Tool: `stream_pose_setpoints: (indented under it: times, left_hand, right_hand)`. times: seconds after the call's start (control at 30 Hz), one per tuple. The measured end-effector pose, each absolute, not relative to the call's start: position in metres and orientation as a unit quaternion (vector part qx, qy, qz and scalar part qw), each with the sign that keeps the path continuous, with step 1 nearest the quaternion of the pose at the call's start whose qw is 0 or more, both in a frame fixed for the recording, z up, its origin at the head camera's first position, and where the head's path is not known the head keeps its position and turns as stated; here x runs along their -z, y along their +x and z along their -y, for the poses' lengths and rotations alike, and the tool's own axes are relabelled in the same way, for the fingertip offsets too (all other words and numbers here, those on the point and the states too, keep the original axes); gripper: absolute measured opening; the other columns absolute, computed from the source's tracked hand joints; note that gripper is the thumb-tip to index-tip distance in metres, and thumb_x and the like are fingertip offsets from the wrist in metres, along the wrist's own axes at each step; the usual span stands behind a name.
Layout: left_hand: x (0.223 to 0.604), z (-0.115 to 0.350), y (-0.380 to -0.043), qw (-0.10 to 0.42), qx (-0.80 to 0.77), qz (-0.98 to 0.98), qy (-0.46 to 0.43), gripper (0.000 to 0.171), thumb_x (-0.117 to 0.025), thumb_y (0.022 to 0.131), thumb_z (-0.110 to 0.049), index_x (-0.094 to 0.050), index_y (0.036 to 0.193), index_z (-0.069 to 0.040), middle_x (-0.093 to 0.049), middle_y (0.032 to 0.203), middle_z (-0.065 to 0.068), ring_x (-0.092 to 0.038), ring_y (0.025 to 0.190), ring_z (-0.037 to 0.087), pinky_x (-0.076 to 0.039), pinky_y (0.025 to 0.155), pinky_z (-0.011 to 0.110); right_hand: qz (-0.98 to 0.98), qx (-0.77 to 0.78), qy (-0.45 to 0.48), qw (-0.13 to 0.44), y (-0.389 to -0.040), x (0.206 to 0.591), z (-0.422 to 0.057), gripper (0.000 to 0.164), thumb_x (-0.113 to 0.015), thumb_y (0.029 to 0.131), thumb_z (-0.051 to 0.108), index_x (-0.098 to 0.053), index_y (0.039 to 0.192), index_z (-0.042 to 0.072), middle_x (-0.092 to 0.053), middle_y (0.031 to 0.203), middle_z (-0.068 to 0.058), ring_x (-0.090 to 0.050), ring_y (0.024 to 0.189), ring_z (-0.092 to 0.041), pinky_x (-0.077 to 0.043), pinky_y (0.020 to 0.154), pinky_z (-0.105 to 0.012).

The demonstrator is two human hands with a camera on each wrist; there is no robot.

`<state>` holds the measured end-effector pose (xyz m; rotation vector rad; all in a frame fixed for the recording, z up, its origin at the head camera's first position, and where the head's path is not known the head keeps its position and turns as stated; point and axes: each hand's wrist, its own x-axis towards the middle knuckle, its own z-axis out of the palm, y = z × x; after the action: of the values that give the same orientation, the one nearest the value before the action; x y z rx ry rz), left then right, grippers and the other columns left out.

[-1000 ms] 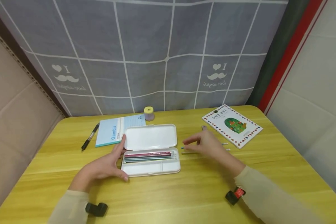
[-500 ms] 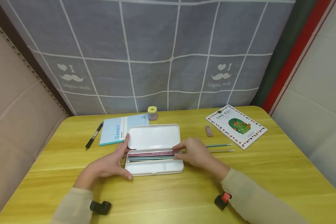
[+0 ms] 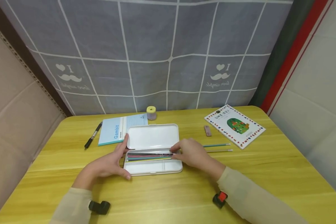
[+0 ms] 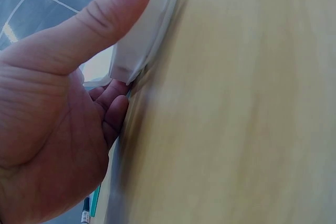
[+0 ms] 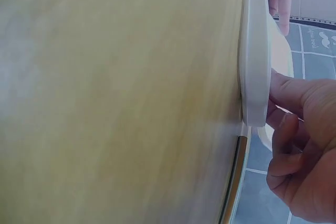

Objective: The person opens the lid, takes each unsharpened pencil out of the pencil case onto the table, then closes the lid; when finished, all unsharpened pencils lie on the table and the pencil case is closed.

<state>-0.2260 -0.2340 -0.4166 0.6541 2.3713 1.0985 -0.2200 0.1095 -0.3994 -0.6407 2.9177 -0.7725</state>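
A white pencil case (image 3: 145,168) lies open on the table, with several pencils (image 3: 148,156) in its long rear compartment. My left hand (image 3: 109,165) rests against its left end, the thumb at the front corner and a straight index finger beside the raised lid (image 3: 154,137). At the case's right end my right hand (image 3: 191,152) pinches the pencils' ends between thumb and fingertips; exactly how many is hidden. In the right wrist view, that hand's thumb lies by the case rim. Two more pencils (image 3: 219,145) lie on the table to the right, partly behind the right hand.
Behind the case lie a light blue notebook (image 3: 109,132) and a small yellow-topped container (image 3: 151,113). A black pen (image 3: 93,136) is at left. To the right are a pinkish eraser (image 3: 207,131) and a white illustrated booklet (image 3: 235,126). A grey curtain (image 3: 148,77) hangs behind.
My right hand has moved left from over the loose pencils to the case's right end. Pencils inside have shifted, with a black one now at the back. My left hand stays at the case.
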Motion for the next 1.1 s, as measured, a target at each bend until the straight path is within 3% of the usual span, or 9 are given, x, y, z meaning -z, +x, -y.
stream_pose_setpoints:
  times: [0.17,0.43,0.9,1.1]
  left_hand:
    - [0.4184,0.2347,-0.2269,0.224,-0.401,-0.856,0.238,0.155,-0.096,0.074,-0.033,0.031,0.16,-0.016,-0.007,0.166,0.027,-0.03,0.151,0.046,-0.024,0.12,0.057]
    - [0.4172,0.2345,-0.2276,0.223,-0.394,-0.86,0.237,0.155,-0.096,0.074,-0.034,0.031,0.16,-0.015,-0.008,0.166,0.027,-0.03,0.151,0.044,-0.023,0.12,0.057]
    - [0.4202,0.2376,-0.2278,0.218,-0.387,-0.862,0.245,0.154,-0.095,0.075,-0.035,0.031,0.16,-0.015,-0.004,0.167,0.028,-0.028,0.151,0.046,-0.023,0.121,0.059]
    - [0.4216,0.2376,-0.2275,0.216,-0.39,-0.862,0.241,0.154,-0.096,0.074,-0.035,0.031,0.16,-0.016,-0.009,0.166,0.027,-0.03,0.151,0.044,-0.022,0.121,0.059]
  right_hand:
    - [-0.94,0.263,-0.215,0.028,-0.2198,0.3988,-0.1104,0.017,-0.086,0.088,0.02,-0.085,0.104,0.018,-0.08,0.102,0.005,-0.062,0.083,-0.009,-0.049,0.073,-0.03]
    - [-0.94,0.265,-0.215,0.006,-0.221,0.4016,-0.1086,0.009,-0.086,0.088,0.019,-0.086,0.097,0.021,-0.079,0.096,0.008,-0.069,0.09,-0.009,-0.055,0.078,-0.032]
    - [-0.938,0.258,-0.231,-0.003,-0.2208,0.4059,-0.1067,0.008,-0.086,0.087,0.016,-0.085,0.095,0.019,-0.077,0.087,0.009,-0.063,0.075,-0.003,-0.053,0.07,-0.028]
    - [-0.932,0.273,-0.237,-0.016,-0.2202,0.4064,-0.1087,0.006,-0.087,0.086,0.016,-0.084,0.091,0.018,-0.074,0.084,0.01,-0.061,0.073,-0.003,-0.051,0.069,-0.025]
